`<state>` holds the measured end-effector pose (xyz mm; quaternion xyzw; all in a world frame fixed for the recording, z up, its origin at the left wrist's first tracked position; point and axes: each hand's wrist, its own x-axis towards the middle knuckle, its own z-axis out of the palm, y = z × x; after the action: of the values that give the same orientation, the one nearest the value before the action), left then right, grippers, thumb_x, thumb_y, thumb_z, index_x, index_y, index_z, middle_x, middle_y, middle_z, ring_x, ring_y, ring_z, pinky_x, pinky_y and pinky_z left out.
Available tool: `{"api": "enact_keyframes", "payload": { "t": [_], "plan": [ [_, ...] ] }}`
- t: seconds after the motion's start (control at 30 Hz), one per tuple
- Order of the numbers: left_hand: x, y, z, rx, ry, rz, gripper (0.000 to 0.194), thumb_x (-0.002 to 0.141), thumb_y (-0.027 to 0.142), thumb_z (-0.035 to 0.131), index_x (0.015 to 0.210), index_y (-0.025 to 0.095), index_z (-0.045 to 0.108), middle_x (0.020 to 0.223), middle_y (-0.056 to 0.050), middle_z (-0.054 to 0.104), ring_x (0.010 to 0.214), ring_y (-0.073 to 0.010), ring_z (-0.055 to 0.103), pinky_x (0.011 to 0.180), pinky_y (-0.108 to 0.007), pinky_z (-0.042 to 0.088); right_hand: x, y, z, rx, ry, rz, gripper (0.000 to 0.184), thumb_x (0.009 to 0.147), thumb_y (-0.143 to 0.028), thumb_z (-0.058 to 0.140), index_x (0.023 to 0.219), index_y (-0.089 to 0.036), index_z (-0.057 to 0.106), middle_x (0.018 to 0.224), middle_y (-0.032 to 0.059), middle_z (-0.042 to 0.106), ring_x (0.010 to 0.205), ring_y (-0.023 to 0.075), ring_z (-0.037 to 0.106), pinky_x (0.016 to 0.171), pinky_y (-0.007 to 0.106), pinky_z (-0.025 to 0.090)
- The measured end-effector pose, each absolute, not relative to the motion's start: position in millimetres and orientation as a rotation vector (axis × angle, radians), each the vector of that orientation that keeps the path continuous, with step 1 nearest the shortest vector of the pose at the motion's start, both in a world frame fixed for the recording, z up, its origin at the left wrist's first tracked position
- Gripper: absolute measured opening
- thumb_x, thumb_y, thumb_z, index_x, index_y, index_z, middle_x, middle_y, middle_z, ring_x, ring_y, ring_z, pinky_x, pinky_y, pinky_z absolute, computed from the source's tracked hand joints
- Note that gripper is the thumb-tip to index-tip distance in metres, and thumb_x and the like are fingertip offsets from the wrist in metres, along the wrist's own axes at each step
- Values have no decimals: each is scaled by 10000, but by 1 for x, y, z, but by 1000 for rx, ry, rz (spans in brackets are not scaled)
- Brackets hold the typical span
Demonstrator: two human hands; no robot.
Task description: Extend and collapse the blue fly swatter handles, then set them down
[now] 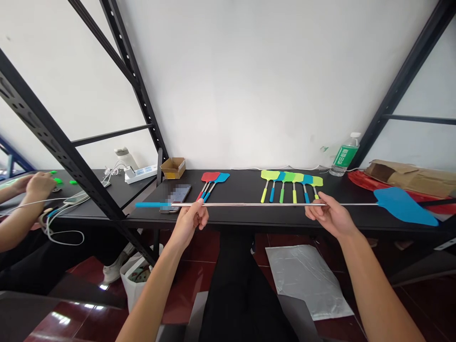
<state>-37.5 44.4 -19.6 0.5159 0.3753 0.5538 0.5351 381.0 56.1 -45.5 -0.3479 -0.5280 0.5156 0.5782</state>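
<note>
1. From the head view, a person's left hand (190,221) and right hand (329,213) hold a long fly swatter (402,206) level, well apart, above the front edge of the table (249,190).
2. Each hand pinches its thin metal shaft (270,204) between thumb and curled fingers; neither hand is spread. The blue swatter head sits out past the right hand, and a blue sleeve (151,204) ends the shaft past the left hand.
3. Two wide pinches look like the sound way to handle it, since so thin a shaft would likely bow if held at one point.
4. Beyond the left hand lie a phone (177,197) and three swatters (212,184).
5. Beyond the right hand lie six swatters in a row (292,183) and a water bottle (344,154).
6. Far past the left hand, another person's hands (39,185) work at the table.
</note>
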Motion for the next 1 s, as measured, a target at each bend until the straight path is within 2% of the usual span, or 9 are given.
{"api": "enact_keyframes", "payload": {
  "t": [0.2, 0.5, 0.67, 0.77, 0.9, 0.93, 1.0],
  "plan": [
    [-26, 41, -18, 1283, 905, 1284, 560, 940, 563, 594, 546, 208, 412, 487, 18, 424, 459, -113, 389, 475, -269, 331, 375, 58, -47, -827, -1290, 1210, 612, 1010, -523, 535, 472, -234, 564, 422, 5, 331, 536, 202, 476, 593, 380, 387],
    [-23, 41, -19, 1263, 868, 1291, 566, 955, 518, 589, 518, 210, 402, 472, 15, 406, 450, -117, 378, 483, -280, 323, 374, 58, -48, -827, -1278, 1236, 593, 1005, -502, 549, 476, -236, 579, 428, 7, 344, 546, 204, 473, 602, 381, 381],
    [-21, 41, -19, 1253, 906, 1292, 571, 943, 549, 584, 520, 216, 395, 473, 13, 403, 447, -121, 375, 472, -278, 327, 367, 59, -47, -805, -1266, 1220, 601, 987, -519, 569, 457, -237, 561, 407, 2, 308, 520, 195, 443, 574, 377, 371],
    [-22, 43, -22, 1284, 917, 1275, 561, 948, 575, 565, 538, 213, 441, 482, 6, 433, 459, -129, 394, 479, -275, 345, 364, 61, -48, -791, -1269, 1199, 623, 981, -552, 571, 446, -235, 541, 398, -6, 278, 495, 180, 415, 560, 373, 376],
    [-24, 33, -9, 1515, 931, 1104, 569, 965, 596, 506, 567, 197, 584, 521, -38, 526, 513, -161, 479, 510, -283, 390, 365, 66, -53, -769, -1220, 1200, 615, 979, -550, 582, 458, -228, 517, 404, -16, 266, 485, 162, 406, 546, 358, 387],
    [-25, 26, -3, 1614, 949, 1032, 555, 964, 575, 521, 571, 193, 611, 540, -48, 553, 527, -167, 502, 529, -287, 405, 366, 68, -55, -762, -1188, 1204, 603, 972, -543, 594, 466, -225, 515, 409, -19, 270, 483, 156, 403, 539, 351, 386],
    [-26, 9, 11, 1785, 995, 918, 405, 904, 457, 670, 595, 195, 655, 567, -47, 598, 553, -170, 529, 549, -281, 406, 366, 73, -60, -750, -1118, 1208, 577, 951, -533, 627, 478, -221, 516, 418, -25, 284, 477, 145, 396, 524, 336, 376]
  ]
}}
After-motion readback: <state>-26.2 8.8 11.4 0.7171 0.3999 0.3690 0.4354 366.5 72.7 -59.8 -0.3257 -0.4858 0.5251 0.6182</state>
